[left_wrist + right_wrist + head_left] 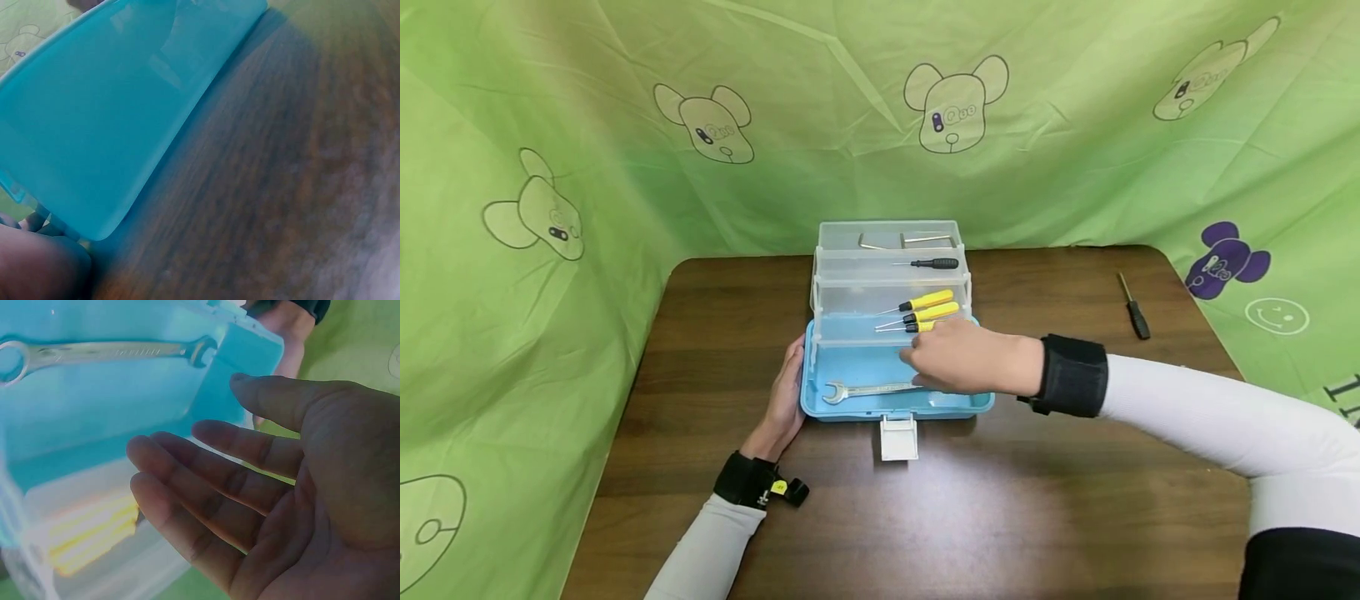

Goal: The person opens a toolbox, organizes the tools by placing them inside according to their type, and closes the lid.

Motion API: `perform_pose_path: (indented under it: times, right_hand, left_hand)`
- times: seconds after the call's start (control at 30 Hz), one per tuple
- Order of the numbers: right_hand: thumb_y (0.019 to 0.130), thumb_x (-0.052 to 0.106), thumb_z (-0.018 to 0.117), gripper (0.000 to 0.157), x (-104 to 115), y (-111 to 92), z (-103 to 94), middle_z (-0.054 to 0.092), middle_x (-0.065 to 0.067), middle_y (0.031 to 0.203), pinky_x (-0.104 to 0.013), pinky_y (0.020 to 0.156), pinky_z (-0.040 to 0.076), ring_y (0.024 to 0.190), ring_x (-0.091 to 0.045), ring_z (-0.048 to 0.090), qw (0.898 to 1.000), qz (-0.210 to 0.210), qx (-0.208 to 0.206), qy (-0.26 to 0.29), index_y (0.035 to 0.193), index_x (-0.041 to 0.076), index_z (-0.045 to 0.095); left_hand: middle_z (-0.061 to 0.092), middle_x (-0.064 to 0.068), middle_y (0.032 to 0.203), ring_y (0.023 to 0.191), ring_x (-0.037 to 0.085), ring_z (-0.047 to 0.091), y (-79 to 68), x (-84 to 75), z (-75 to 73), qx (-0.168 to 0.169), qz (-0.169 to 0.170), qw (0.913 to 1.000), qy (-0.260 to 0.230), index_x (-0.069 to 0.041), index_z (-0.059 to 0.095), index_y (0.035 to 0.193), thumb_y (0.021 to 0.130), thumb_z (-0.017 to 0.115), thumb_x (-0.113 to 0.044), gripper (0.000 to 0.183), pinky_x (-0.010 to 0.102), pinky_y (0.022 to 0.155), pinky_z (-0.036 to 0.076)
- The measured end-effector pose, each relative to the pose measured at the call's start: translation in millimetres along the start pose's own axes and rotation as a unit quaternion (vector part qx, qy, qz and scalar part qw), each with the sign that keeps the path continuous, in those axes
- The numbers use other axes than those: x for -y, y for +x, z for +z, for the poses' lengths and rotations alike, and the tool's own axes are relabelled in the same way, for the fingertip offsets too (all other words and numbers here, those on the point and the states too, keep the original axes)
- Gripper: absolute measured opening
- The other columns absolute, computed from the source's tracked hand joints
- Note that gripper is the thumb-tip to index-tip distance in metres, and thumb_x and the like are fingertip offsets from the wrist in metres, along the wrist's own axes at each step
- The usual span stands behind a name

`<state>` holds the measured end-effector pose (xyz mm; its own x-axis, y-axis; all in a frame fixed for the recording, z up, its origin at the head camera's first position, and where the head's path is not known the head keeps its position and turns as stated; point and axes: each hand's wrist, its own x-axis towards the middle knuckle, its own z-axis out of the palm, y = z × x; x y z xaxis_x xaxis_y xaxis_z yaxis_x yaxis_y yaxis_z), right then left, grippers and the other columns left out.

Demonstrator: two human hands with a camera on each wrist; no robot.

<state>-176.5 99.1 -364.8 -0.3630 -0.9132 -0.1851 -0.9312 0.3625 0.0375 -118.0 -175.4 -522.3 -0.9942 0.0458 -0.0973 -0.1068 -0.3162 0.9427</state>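
A blue toolbox (850, 358) stands on the table with its clear stepped trays raised at the back. My left hand (785, 404) rests along the toolbox's left side wall. Above the toolbox's right part is my right hand (955, 354), its fingers loosely bent with nothing held, as the right wrist view shows. Under and beside it, a silver combination wrench (872, 389) lies in the bottom compartment. Three yellow-handled screwdrivers (931, 312) lie in the lowest tray, partly hidden by the right hand. A small black screwdriver (934, 263) is in the middle tray.
Hex keys (925, 239) lie in the top tray. Another black-handled screwdriver (1137, 318) lies on the brown table (715, 333) at the far right. A white latch (898, 439) hangs from the toolbox's front. Green cloth (820, 167) surrounds the table's back and sides.
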Motion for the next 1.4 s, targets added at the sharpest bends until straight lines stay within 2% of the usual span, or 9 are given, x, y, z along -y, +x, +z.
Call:
perform_pose_path:
  times: [0.2, 0.37, 0.47, 0.57, 0.73, 0.87, 1.03, 1.23, 1.4]
  right_hand:
    - [0.096, 0.029, 0.080, 0.023, -14, -31, -11.0, 0.056, 0.003, 0.068, -0.029, 0.045, 0.044, 0.053, -0.012, 0.047, 0.999, 0.018, -0.033, -0.012, 0.089, 0.010, 0.068]
    - [0.096, 0.027, 0.081, 0.021, -29, -57, -17.8, 0.065, 0.000, 0.073, -0.030, 0.043, 0.043, 0.053, -0.014, 0.054, 0.996, 0.042, -0.079, -0.019, 0.093, 0.009, 0.070]
    - [0.094, 0.024, 0.082, 0.019, -41, -76, -20.6, 0.066, 0.001, 0.073, -0.034, 0.044, 0.045, 0.053, -0.015, 0.056, 0.991, 0.072, -0.108, -0.012, 0.091, 0.011, 0.069]
    - [0.094, 0.022, 0.082, 0.015, -56, -95, -20.3, 0.068, 0.002, 0.076, -0.038, 0.045, 0.047, 0.055, -0.015, 0.059, 0.987, 0.110, -0.119, 0.002, 0.091, 0.013, 0.069]
    - [0.095, 0.025, 0.080, 0.015, -82, -124, -18.7, 0.075, 0.001, 0.082, -0.044, 0.048, 0.051, 0.058, -0.018, 0.064, 0.977, 0.189, -0.099, 0.017, 0.101, 0.013, 0.075]
    - [0.097, 0.029, 0.079, 0.025, -106, -147, -11.9, 0.078, -0.007, 0.089, -0.048, 0.053, 0.055, 0.061, -0.021, 0.067, 0.964, 0.254, -0.067, 0.038, 0.112, 0.008, 0.076]
    - [0.101, 0.030, 0.075, 0.038, -141, -179, 7.9, 0.078, -0.019, 0.098, -0.055, 0.063, 0.058, 0.076, -0.032, 0.073, 0.946, 0.316, -0.025, 0.073, 0.122, -0.001, 0.071]
    - [0.103, 0.031, 0.071, 0.046, -174, -212, 28.9, 0.076, -0.026, 0.107, -0.061, 0.072, 0.057, 0.092, -0.046, 0.072, 0.926, 0.363, 0.001, 0.102, 0.127, -0.007, 0.067]
    - [0.104, 0.031, 0.067, 0.048, -195, -230, 43.2, 0.070, -0.035, 0.118, -0.067, 0.074, 0.054, 0.102, -0.058, 0.066, 0.918, 0.383, 0.020, 0.100, 0.130, -0.010, 0.065]
  left_hand:
    - [0.020, 0.012, 0.173, 0.160, 0.023, 0.018, 0.2, 0.4, -0.3, 0.001, 0.002, 1.0000, -0.001, -0.006, 0.017, 0.168, 0.119, 0.020, -0.032, 0.055, 0.045, 0.131, 0.013]
    - [0.020, 0.012, 0.173, 0.160, 0.024, 0.017, 0.2, 0.9, 0.1, -0.001, 0.001, 1.0000, 0.003, -0.006, 0.017, 0.168, 0.119, 0.020, -0.031, 0.055, 0.045, 0.131, 0.013]
    - [0.019, 0.013, 0.173, 0.160, 0.025, 0.017, 0.2, 1.2, 0.3, 0.002, -0.002, 1.0000, 0.007, -0.006, 0.017, 0.168, 0.119, 0.019, -0.031, 0.055, 0.046, 0.131, 0.013]
    - [0.019, 0.014, 0.173, 0.160, 0.025, 0.017, -0.1, 1.2, 0.4, 0.003, -0.003, 0.9999, 0.009, -0.006, 0.016, 0.167, 0.119, 0.019, -0.031, 0.055, 0.046, 0.131, 0.013]
    - [0.019, 0.014, 0.173, 0.160, 0.026, 0.017, -0.8, 0.8, 0.7, 0.002, 0.000, 1.0000, 0.003, -0.005, 0.016, 0.167, 0.118, 0.020, -0.032, 0.055, 0.047, 0.131, 0.013]
    - [0.020, 0.015, 0.172, 0.160, 0.027, 0.017, -1.5, 0.3, 1.2, 0.002, 0.002, 1.0000, -0.001, -0.004, 0.016, 0.167, 0.118, 0.021, -0.032, 0.056, 0.047, 0.131, 0.013]
    - [0.022, 0.014, 0.172, 0.159, 0.024, 0.018, -1.7, -0.6, 1.9, 0.000, 0.001, 1.0000, -0.003, -0.006, 0.018, 0.167, 0.118, 0.020, -0.030, 0.054, 0.046, 0.131, 0.013]
    - [0.020, 0.013, 0.173, 0.159, 0.024, 0.018, -1.2, -0.7, 1.1, 0.002, 0.000, 1.0000, 0.001, -0.007, 0.017, 0.167, 0.119, 0.019, -0.032, 0.055, 0.045, 0.131, 0.013]
    - [0.020, 0.013, 0.173, 0.160, 0.024, 0.017, -1.7, 0.4, 0.9, 0.001, 0.000, 1.0000, 0.000, -0.006, 0.017, 0.167, 0.118, 0.020, -0.032, 0.056, 0.046, 0.131, 0.013]
